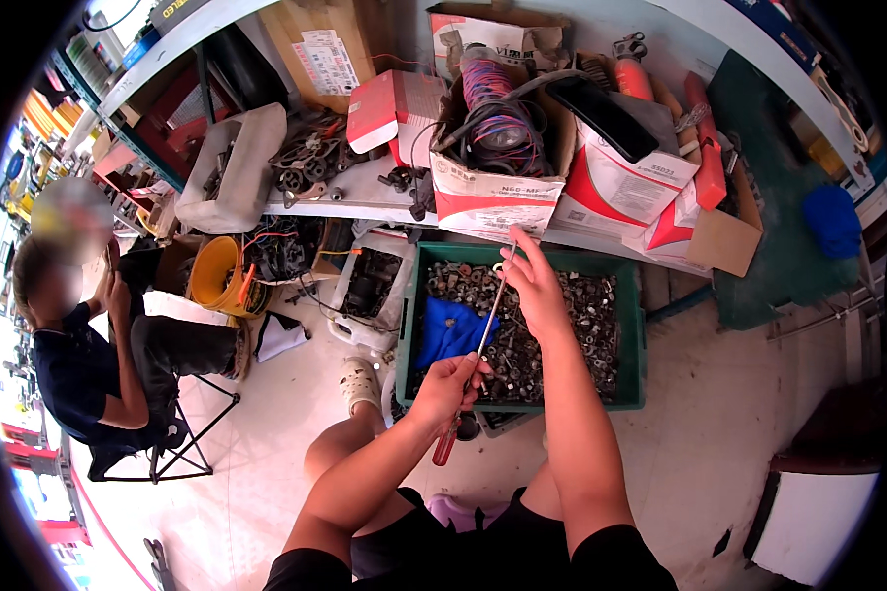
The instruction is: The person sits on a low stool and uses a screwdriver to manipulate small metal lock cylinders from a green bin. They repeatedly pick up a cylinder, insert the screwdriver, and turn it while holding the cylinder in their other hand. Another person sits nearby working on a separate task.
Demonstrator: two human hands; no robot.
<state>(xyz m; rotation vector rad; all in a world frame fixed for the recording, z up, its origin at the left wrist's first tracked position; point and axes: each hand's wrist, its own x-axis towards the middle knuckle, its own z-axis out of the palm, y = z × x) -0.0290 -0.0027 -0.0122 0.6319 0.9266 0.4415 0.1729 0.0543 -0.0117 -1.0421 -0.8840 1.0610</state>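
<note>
A long screwdriver point(445, 443) with a red handle slants across the middle of the view, its thin metal shaft pointing up and away. My left hand point(443, 389) is closed around it where shaft and handle meet. Near the far end of the shaft, the fingers of my right hand point(534, 286) close in on the metal; a small pale ring-like piece shows beside them, too small to name. Below both hands sits a green bin point(633, 345) full of loose nuts, bolts and small metal parts. Bright blue cloth point(453, 333) lies on those parts, left of the shaft.
Behind the bin, a shelf point(379, 202) holds an open carton point(498, 205) of wire, red-and-white boxes and a dark phone-like slab point(601, 118). A yellow bucket point(217, 276) and a white container point(365, 286) stand leftward. Another person point(89, 364) sits on a folding stool at far left.
</note>
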